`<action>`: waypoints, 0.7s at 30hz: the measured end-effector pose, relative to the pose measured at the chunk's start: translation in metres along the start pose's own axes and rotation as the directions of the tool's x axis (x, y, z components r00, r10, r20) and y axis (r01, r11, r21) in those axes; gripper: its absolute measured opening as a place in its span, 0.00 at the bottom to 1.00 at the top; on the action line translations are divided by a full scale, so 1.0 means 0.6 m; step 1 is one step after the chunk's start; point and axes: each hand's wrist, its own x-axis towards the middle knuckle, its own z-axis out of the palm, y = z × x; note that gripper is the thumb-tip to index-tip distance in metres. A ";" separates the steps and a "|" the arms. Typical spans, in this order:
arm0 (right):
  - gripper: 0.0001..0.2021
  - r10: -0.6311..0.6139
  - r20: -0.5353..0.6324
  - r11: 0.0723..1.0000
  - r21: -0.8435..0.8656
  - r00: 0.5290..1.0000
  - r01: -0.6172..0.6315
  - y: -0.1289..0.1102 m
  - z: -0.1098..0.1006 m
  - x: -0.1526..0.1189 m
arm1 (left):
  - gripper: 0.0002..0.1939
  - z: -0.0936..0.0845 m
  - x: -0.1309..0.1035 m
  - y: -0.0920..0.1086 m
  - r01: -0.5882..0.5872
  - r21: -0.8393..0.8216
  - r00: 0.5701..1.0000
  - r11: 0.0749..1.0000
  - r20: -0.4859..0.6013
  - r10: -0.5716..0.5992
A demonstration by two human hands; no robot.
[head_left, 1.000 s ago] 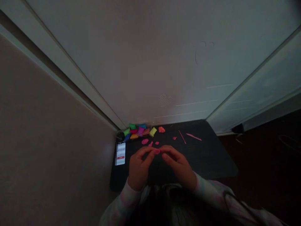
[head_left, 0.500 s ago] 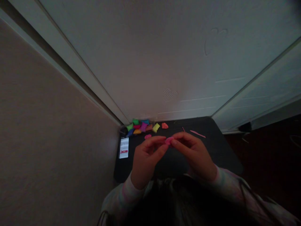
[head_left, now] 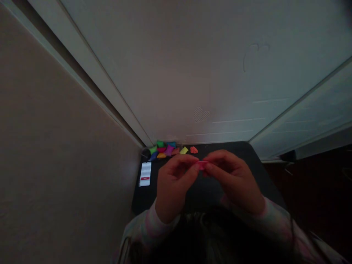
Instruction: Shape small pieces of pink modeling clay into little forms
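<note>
A small pink piece of modelling clay (head_left: 202, 165) is held above the dark table (head_left: 203, 190). My left hand (head_left: 174, 183) pinches its left side between thumb and fingers. On the other side my right hand (head_left: 238, 179) grips it the same way, so the fingertips nearly meet. Beyond the hands lies an orange lump (head_left: 194, 150), which looks like clay. Near it is a yellow packet (head_left: 184, 150). The far tabletop behind my fingers is partly hidden.
Several colourful small packets (head_left: 169, 150) are heaped at the table's far left corner. A phone (head_left: 145, 173) with a lit screen lies at the left edge. A white panel (head_left: 176, 91) rises behind the table, and a wall (head_left: 68, 165) stands close on the left.
Both hands have risen slightly and the clay between them now looks thinner, seen more edge-on. The other pink lump and the pink sticks on the table are now hidden behind my hands.
</note>
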 end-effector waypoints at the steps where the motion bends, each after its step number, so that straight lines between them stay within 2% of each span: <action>1: 0.08 0.028 0.008 0.999 0.031 1.000 -0.028 0.002 -0.001 0.000 | 0.07 -0.001 0.000 -0.001 0.014 -0.030 1.000 0.999 0.015 -0.013; 5: 0.07 0.080 0.062 0.992 0.093 0.995 -0.085 0.008 -0.007 0.001 | 0.06 -0.003 -0.001 -0.001 0.045 -0.057 0.998 0.997 0.039 -0.043; 8: 0.09 0.053 0.123 0.997 0.040 0.991 -0.059 0.010 -0.013 0.001 | 0.05 -0.004 0.000 -0.002 0.075 -0.088 0.997 0.993 0.019 -0.073; 10: 0.12 0.007 0.165 0.998 -0.064 0.986 0.004 0.010 -0.018 0.000 | 0.04 -0.005 0.002 -0.003 0.111 -0.113 0.994 0.987 0.020 -0.109; 12: 0.15 -0.077 0.192 0.969 -0.215 0.978 0.118 0.009 -0.022 -0.001 | 0.04 -0.005 0.005 -0.004 0.152 -0.145 0.988 0.978 0.027 -0.150; 16: 0.16 -0.289 0.248 0.821 -0.433 0.925 0.373 0.008 -0.030 -0.002 | 0.04 -0.003 0.007 -0.007 0.207 -0.203 0.978 0.957 0.015 -0.208; 18: 0.14 -0.342 0.275 0.773 -0.462 0.899 0.435 0.006 -0.031 0.000 | 0.05 -0.003 0.007 -0.009 0.212 -0.224 0.977 0.951 0.016 -0.213; 21: 0.12 -0.350 0.270 0.753 -0.488 0.897 0.441 0.003 -0.032 0.001 | 0.07 -0.003 0.004 -0.010 0.162 -0.221 0.987 0.962 0.043 -0.156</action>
